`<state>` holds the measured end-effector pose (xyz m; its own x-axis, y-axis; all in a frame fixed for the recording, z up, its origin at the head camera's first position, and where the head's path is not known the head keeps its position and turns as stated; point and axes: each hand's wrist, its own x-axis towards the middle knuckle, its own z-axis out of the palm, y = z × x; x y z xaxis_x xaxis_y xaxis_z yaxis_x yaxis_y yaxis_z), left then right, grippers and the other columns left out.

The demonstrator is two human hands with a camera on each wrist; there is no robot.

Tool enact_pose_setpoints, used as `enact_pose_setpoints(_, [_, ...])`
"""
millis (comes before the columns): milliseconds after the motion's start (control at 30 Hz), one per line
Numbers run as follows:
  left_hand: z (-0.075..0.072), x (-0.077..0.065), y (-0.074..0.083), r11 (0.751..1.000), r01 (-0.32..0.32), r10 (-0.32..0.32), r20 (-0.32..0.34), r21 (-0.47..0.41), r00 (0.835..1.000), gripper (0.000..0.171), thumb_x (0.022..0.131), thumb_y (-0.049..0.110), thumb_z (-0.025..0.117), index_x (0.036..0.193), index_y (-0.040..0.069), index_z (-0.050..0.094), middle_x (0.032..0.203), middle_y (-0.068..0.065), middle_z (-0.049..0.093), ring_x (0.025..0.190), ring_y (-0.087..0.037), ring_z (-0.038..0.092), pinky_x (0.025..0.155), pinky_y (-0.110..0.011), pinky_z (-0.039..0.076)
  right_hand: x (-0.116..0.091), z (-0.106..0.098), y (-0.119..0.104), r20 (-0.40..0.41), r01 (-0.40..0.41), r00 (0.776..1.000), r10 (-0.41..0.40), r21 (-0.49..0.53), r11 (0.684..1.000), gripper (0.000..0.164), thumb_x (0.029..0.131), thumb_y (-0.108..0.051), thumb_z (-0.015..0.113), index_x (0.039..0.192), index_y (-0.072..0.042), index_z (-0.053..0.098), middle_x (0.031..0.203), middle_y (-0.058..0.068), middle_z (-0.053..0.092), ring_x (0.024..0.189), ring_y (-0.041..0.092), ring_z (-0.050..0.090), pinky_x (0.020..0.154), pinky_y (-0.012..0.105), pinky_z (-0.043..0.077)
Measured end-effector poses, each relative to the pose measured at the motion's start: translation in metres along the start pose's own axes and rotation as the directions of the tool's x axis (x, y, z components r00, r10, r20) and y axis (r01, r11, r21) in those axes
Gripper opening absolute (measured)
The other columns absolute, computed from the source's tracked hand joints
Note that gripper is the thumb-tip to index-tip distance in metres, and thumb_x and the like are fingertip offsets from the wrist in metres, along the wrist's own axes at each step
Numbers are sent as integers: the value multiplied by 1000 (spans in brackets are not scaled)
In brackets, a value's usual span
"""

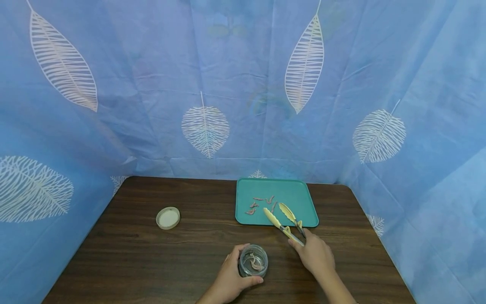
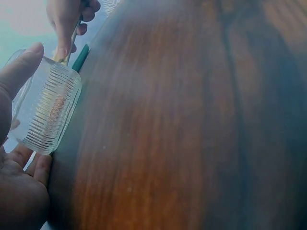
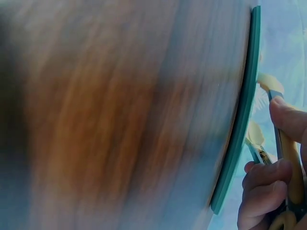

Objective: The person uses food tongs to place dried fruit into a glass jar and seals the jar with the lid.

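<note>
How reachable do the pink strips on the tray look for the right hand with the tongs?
Probably yes: the right hand holds the tongs with tips apart over the tray, facing the pink strips; nothing visible blocks them. The left hand and jar are clear of that path.

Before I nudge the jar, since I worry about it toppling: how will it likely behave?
The jar looks squat, so it would probably slide rather than tip. Its ribbed wall should make it less slippery. It appears stiff and clear, possibly breakable, though I can't tell glass from plastic.
</note>
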<state>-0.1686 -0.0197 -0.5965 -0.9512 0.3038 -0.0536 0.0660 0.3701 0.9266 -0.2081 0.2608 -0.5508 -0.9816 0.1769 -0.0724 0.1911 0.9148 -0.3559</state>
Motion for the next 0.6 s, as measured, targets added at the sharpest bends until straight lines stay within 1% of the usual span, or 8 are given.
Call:
enact_pose_setpoints(100, [1, 1, -2, 1000, 14, -14, 1, -1, 1000, 96, 79, 42, 99, 156, 19, 47, 154, -6, 60, 140, -35, 53, 111, -61, 45, 1, 1, -1, -16, -6, 1000, 6, -6, 1000, 79, 101, -54, 73, 153, 3, 57, 142, 31, 68, 111, 53, 72, 83, 64, 60])
enact_pose_setpoints(267, [2, 0, -2, 1000, 27, -27, 4, -1, 1000, 96, 78, 42, 99, 155, 18, 48, 155, -6, 59, 141, -36, 53, 112, -62, 45, 2, 2, -2, -34, -23, 999, 22, -30, 999, 74, 101, -50, 75, 153, 0, 59, 141, 30, 69, 97, 47, 75, 70, 55, 59])
enact_pose_setpoints(367, [2, 1, -2, 1000, 27, -27, 1, -4, 1000, 96, 78, 41, 100, 155, 18, 48, 154, -6, 59, 140, -36, 54, 111, -62, 45, 3, 1, -3, -42, -23, 999, 22, -38, 999, 71, 101, -49, 75, 153, -2, 59, 142, 29, 69, 94, 45, 75, 69, 53, 59])
enact_pose_setpoints(433, [1, 1, -2, 1000, 25, -25, 0, -2, 1000, 96, 78, 41, 100, 155, 19, 48, 153, -6, 60, 139, -35, 54, 111, -62, 46, 2, 1, -2, -46, -22, 999, 20, -35, 999, 69, 101, -48, 75, 152, -3, 61, 141, 29, 69, 90, 41, 75, 67, 51, 58])
enact_pose_setpoints(533, [1, 2, -2, 1000, 23, -23, -3, -1, 1000, 96, 77, 41, 100, 155, 18, 48, 152, -6, 61, 139, -35, 54, 111, -61, 46, 2, 2, 0, -53, -27, 998, 26, -22, 999, 66, 101, -47, 76, 151, -6, 63, 137, 28, 72, 80, 33, 72, 60, 46, 54])
enact_pose_setpoints(600, [1, 2, -2, 1000, 21, -21, -3, -1, 1000, 96, 77, 41, 100, 155, 18, 48, 152, -6, 60, 139, -35, 54, 111, -61, 46, 1, 2, 2, -58, -35, 998, 34, -5, 999, 64, 101, -45, 76, 151, -8, 64, 128, 28, 75, 68, 27, 65, 53, 41, 48])
